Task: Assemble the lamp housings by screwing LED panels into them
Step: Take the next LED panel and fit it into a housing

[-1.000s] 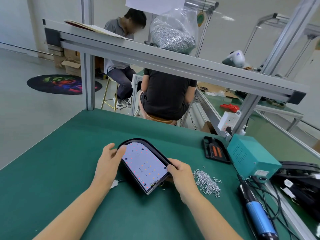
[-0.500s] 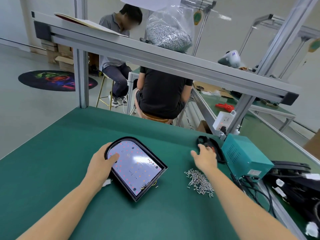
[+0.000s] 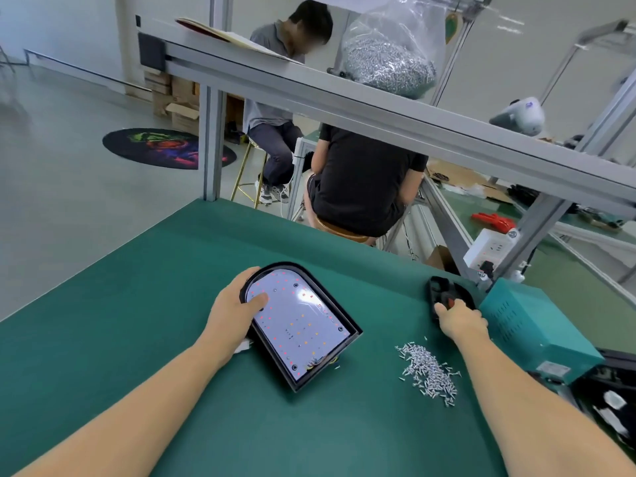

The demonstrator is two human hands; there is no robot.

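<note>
Green matting covers the table (image 3: 137, 339). Lamp housing (image 3: 347, 342) lies flat near the table centre, LED panel (image 3: 296, 321) seated inside and lit. Long axis runs diagonally: rounded end points away and left, square end toward the person and right. Change: right hand (image 3: 459, 320) has left the housing's right edge and now sits well right of it, fingers curled onto a black holder (image 3: 444, 290); whether it pinches anything cannot be told. Left hand (image 3: 234, 313) remains at the rounded end, thumb pressing the panel. Screw pile (image 3: 428, 371) lies right of the housing. Judgement: tool retrieval precedes screwing.
</note>
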